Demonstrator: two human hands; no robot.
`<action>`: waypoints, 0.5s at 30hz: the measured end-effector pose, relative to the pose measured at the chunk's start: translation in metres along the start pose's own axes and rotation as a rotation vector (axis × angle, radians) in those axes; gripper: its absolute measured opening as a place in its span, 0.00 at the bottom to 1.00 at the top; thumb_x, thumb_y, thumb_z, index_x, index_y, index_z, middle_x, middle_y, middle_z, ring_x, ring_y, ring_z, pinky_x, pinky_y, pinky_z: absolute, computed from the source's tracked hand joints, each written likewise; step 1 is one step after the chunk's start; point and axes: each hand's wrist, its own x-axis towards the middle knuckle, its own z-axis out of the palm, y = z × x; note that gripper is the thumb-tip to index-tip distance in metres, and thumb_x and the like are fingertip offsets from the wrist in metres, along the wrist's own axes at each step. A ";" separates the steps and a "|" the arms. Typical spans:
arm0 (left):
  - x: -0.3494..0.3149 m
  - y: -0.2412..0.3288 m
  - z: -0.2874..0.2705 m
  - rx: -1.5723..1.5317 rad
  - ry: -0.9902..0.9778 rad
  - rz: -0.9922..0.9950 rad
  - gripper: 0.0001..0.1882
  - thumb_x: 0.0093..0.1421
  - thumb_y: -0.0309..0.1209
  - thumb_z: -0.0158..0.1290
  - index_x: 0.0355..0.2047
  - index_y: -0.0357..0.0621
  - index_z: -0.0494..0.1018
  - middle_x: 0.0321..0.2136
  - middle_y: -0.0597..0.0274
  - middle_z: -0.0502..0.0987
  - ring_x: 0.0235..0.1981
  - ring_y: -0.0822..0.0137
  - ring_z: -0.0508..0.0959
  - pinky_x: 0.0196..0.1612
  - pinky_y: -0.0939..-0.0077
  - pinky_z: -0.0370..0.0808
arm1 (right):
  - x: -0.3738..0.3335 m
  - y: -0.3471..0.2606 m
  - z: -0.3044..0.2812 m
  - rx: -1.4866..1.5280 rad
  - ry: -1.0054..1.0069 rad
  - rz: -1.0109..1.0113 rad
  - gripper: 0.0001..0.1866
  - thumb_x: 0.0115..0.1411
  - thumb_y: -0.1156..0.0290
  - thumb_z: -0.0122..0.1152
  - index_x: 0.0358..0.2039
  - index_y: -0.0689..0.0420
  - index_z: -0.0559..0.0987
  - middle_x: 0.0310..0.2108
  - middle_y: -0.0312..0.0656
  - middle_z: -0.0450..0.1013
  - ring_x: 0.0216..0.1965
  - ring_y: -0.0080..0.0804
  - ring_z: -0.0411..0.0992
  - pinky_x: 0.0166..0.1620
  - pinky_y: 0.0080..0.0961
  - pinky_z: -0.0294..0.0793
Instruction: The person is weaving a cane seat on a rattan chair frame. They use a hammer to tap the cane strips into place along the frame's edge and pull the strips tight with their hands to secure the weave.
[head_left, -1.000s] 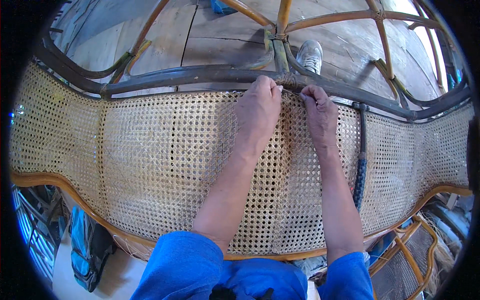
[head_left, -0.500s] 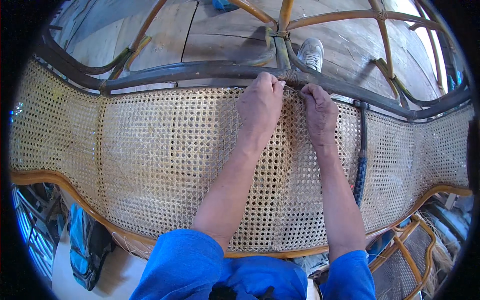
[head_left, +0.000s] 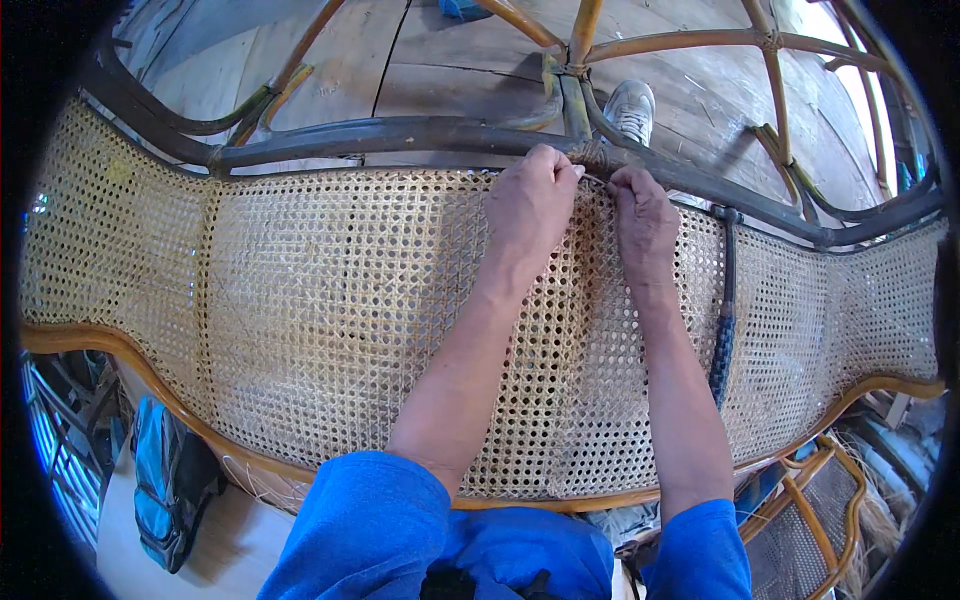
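Note:
A wide sheet of woven cane webbing (head_left: 300, 300) stretches across the furniture frame in front of me. Along its far edge runs a dark cane rail (head_left: 400, 135), with a wrapped binding (head_left: 592, 155) near the middle. My left hand (head_left: 533, 205) is closed in a pinch at that edge, just left of the binding. Close to its right, my right hand (head_left: 645, 220) pinches too, fingertips by the rail. A thin strand (head_left: 596, 180) seems to run between the two pinches; its ends are hidden by my fingers. Right of my right hand, a hammer (head_left: 722, 330) lies on the webbing.
Curved cane legs and braces (head_left: 680, 42) rise beyond the rail above a plank floor (head_left: 450, 80), where a light shoe (head_left: 632, 108) shows. A blue and black backpack (head_left: 158, 490) lies at lower left. Another cane frame (head_left: 815, 500) stands at lower right.
The view has shifted slightly, so the frame and floor sit a little differently. Both hands stay pinched at the rail; the right has drawn slightly closer to the left.

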 end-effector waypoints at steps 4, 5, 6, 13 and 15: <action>-0.001 -0.001 -0.007 -0.062 -0.091 0.008 0.12 0.56 0.38 0.55 0.30 0.40 0.74 0.23 0.52 0.77 0.25 0.58 0.77 0.31 0.67 0.72 | -0.002 -0.006 0.001 -0.093 0.022 0.029 0.05 0.54 0.78 0.57 0.32 0.57 0.76 0.30 0.44 0.75 0.34 0.42 0.73 0.39 0.31 0.71; -0.001 -0.002 -0.008 -0.076 -0.091 0.045 0.12 0.56 0.37 0.55 0.30 0.39 0.74 0.23 0.52 0.77 0.25 0.58 0.77 0.31 0.67 0.72 | -0.002 -0.006 0.002 -0.103 0.025 0.018 0.06 0.54 0.77 0.58 0.33 0.56 0.76 0.31 0.44 0.75 0.34 0.42 0.73 0.39 0.31 0.72; -0.002 -0.003 -0.009 -0.090 -0.090 0.081 0.12 0.56 0.37 0.56 0.30 0.38 0.74 0.23 0.52 0.77 0.25 0.59 0.77 0.31 0.68 0.72 | -0.001 -0.005 0.002 -0.111 0.028 0.007 0.06 0.53 0.77 0.58 0.34 0.56 0.76 0.31 0.44 0.75 0.34 0.42 0.73 0.39 0.31 0.72; -0.002 -0.007 -0.007 -0.157 -0.122 0.172 0.11 0.55 0.33 0.57 0.30 0.36 0.72 0.22 0.52 0.76 0.23 0.62 0.76 0.30 0.69 0.71 | 0.000 0.007 0.002 -0.187 0.012 -0.146 0.09 0.54 0.74 0.58 0.37 0.56 0.78 0.31 0.43 0.75 0.35 0.42 0.73 0.40 0.34 0.72; -0.002 -0.007 -0.007 -0.183 -0.130 0.158 0.11 0.55 0.32 0.57 0.29 0.36 0.72 0.21 0.52 0.76 0.23 0.64 0.75 0.30 0.69 0.71 | 0.001 0.003 0.001 -0.221 -0.040 -0.144 0.09 0.53 0.75 0.58 0.37 0.57 0.78 0.31 0.44 0.74 0.35 0.43 0.72 0.40 0.33 0.71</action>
